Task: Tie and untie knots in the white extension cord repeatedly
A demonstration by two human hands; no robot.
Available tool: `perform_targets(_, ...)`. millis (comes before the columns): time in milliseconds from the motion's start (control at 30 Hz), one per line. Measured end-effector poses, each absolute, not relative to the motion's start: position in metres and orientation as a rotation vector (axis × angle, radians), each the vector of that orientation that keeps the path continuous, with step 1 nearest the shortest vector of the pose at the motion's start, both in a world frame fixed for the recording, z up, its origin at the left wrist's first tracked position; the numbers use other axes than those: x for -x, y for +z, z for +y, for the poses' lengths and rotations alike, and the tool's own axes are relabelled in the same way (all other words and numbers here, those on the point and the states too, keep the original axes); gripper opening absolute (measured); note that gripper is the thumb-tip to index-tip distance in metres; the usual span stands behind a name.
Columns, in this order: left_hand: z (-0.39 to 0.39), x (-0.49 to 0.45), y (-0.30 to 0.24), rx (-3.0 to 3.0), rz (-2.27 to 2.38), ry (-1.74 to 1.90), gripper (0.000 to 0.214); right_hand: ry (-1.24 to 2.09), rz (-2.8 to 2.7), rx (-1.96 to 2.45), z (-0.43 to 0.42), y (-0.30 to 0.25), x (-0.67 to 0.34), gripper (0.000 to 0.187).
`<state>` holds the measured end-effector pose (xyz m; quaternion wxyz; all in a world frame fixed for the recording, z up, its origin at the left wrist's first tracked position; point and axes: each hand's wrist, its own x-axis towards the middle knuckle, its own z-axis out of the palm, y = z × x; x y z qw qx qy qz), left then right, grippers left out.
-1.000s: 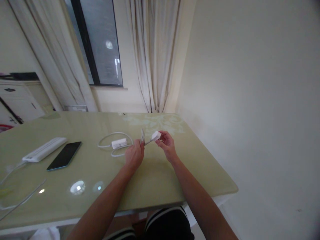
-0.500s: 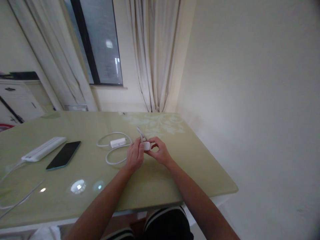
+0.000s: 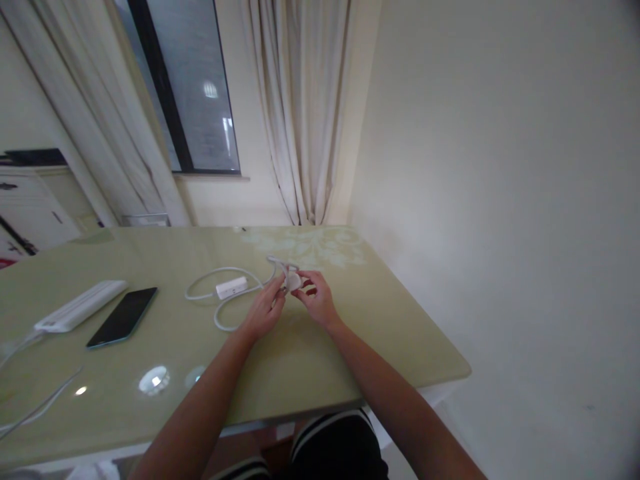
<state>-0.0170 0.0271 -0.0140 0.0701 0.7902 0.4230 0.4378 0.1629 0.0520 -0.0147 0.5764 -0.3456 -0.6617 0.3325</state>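
Note:
Both hands meet over the table around a small white plug-like piece (image 3: 294,281), whose exact kind I cannot make out. My left hand (image 3: 267,308) is closed on its left side, fingers pressed together. From the right, my right hand (image 3: 318,298) pinches the piece between thumb and fingertips. A white cable (image 3: 273,263) loops up behind the hands and runs off to the left. Along that cable, left of my left hand, lies a white box-shaped block (image 3: 231,288).
A black phone (image 3: 123,317) and a long white power strip (image 3: 83,307) lie on the left of the glossy green table (image 3: 320,363). Another thin cord (image 3: 43,404) rests at the front left. A wall (image 3: 480,200) borders the table's right side; curtains (image 3: 300,113) hang behind.
The white piece has turned in my fingers and now shows a rounder face. The cable behind it has shifted into a wider loop. The view has swung slightly right.

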Motion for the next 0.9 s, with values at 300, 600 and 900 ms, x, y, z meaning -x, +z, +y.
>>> perform_targets(300,0.035,0.02,-0.026,-2.197,1.139,1.331,0.048,0.784,-1.668,0.769,0.05,-0.014,-0.167,0.043)
perform_targets(600,0.039,0.013,-0.033,-2.172,1.155,1.312,0.048,0.598,-1.645,0.898,0.047,-0.019,-0.16,0.038)
perform_targets(900,0.048,0.014,-0.037,-2.041,1.448,1.584,0.059,0.568,-1.425,0.993,0.074,-0.034,-0.169,0.023)
